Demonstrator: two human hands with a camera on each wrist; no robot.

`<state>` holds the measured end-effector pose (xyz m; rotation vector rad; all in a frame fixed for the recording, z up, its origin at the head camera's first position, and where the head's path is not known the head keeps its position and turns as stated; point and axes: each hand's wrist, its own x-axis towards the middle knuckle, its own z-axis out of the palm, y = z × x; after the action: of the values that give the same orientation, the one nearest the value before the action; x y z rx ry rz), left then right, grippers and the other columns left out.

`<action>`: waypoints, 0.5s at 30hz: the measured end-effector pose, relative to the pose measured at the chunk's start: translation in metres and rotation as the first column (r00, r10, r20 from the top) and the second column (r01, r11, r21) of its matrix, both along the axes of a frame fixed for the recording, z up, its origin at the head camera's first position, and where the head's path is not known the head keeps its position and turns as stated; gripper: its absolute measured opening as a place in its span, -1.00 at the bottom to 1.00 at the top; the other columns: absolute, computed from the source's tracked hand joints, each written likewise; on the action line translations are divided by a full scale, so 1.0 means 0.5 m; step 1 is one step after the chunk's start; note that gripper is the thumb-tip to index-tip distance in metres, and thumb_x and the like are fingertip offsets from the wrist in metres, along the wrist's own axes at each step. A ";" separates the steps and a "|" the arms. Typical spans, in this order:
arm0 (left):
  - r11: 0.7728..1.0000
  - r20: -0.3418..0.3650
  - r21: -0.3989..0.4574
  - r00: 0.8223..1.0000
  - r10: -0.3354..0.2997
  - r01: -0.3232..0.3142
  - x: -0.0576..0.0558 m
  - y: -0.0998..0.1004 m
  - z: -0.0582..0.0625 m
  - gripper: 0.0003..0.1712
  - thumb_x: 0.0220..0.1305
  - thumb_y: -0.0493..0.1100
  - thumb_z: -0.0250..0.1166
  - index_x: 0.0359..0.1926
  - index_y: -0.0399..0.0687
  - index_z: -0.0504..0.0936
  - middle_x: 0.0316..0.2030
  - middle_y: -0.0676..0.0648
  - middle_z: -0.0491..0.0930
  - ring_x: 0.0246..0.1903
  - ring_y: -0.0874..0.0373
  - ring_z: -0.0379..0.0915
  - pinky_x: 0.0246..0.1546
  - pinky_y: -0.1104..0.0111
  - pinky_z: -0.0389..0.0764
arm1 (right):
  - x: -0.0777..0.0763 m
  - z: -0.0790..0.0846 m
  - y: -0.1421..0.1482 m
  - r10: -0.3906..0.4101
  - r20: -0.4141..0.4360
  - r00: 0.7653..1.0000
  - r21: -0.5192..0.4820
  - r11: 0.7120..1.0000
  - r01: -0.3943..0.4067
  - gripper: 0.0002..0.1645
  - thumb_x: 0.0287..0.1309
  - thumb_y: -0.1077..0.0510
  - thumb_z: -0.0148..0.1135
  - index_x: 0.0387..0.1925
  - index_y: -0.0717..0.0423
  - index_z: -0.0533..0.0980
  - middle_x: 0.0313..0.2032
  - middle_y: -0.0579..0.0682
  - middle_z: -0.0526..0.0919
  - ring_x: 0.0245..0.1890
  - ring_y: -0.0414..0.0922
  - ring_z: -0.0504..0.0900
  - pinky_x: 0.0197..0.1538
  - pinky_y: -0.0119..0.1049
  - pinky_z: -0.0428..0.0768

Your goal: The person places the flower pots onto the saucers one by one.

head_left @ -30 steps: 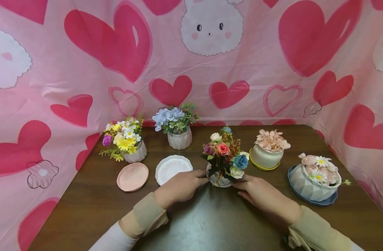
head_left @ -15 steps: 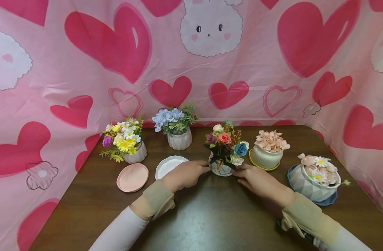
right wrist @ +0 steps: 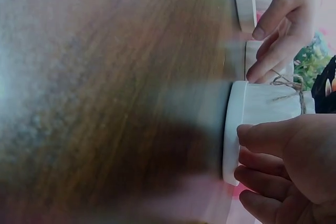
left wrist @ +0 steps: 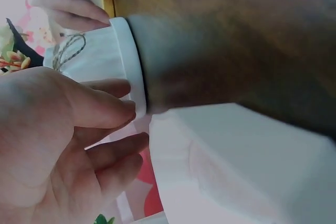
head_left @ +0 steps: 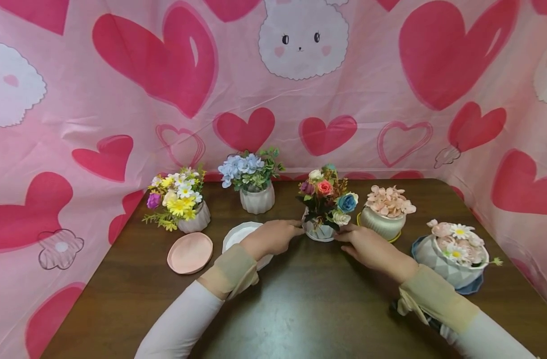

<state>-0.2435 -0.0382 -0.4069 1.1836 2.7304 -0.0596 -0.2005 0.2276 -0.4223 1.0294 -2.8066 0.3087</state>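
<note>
The left hand (head_left: pixel 275 237) and the right hand (head_left: pixel 368 243) grip opposite sides of the white saucer (right wrist: pixel 234 119), thumbs and fingertips at its rim, with the white pot (right wrist: pixel 265 99) of mixed roses (head_left: pixel 325 192) upright on it (a string (right wrist: pixel 303 101) is tied round the pot). It is toward the back of the table (head_left: pixel 300 309), just left of the peach-flowered pot (head_left: pixel 381 222); a white plate (head_left: pixel 233 238) lies partly hidden behind the left hand.

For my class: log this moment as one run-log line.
left hand: touches white saucer | right hand: touches same saucer, opposite side | rose pot: upright on saucer, between hands | pink dish: bare
</note>
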 end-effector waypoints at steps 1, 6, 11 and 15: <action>1.000 0.010 0.002 1.000 0.005 -0.005 -0.004 0.001 0.000 -0.33 0.29 -0.40 0.10 0.38 0.17 0.42 0.42 0.03 0.33 0.33 0.11 0.39 0.25 0.24 0.52 | -0.002 0.000 0.001 -0.002 0.005 1.000 0.003 1.000 0.002 -0.71 0.09 0.30 0.38 -0.09 0.18 0.69 -0.07 0.13 0.69 -0.11 0.05 0.70 -0.08 -0.06 0.68; 1.000 0.029 -0.001 0.999 0.021 -0.021 -0.021 0.008 -0.001 -0.31 0.29 -0.42 0.08 0.38 0.19 0.42 0.43 0.03 0.32 0.36 0.11 0.35 0.29 0.24 0.48 | -0.011 0.001 0.002 -0.004 0.016 1.000 0.000 1.000 0.004 -0.70 0.09 0.32 0.38 -0.08 0.23 0.68 -0.04 0.16 0.68 -0.07 0.09 0.70 -0.04 -0.03 0.67; 1.000 0.020 0.002 1.000 0.018 -0.018 -0.030 0.016 -0.003 -0.28 0.26 -0.42 0.09 0.39 0.19 0.41 0.42 0.03 0.34 0.35 0.11 0.36 0.30 0.24 0.47 | -0.018 0.001 0.006 -0.009 0.005 1.000 -0.016 1.000 0.009 -0.69 0.07 0.33 0.39 -0.09 0.24 0.68 -0.04 0.17 0.68 -0.06 0.10 0.69 -0.02 -0.02 0.66; 0.999 0.036 0.012 0.999 0.031 -0.032 -0.033 0.020 -0.001 -0.29 0.28 -0.42 0.08 0.40 0.19 0.40 0.43 0.03 0.32 0.36 0.09 0.35 0.32 0.22 0.46 | -0.025 -0.001 0.008 -0.012 0.010 1.000 -0.021 1.000 0.012 -0.68 0.07 0.34 0.38 -0.08 0.26 0.68 -0.04 0.18 0.68 -0.05 0.10 0.69 0.00 -0.01 0.65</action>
<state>-0.2602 -0.0285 -0.4073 1.1329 2.7212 -0.0166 -0.2128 0.2316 -0.4228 1.0096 -2.8110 0.3417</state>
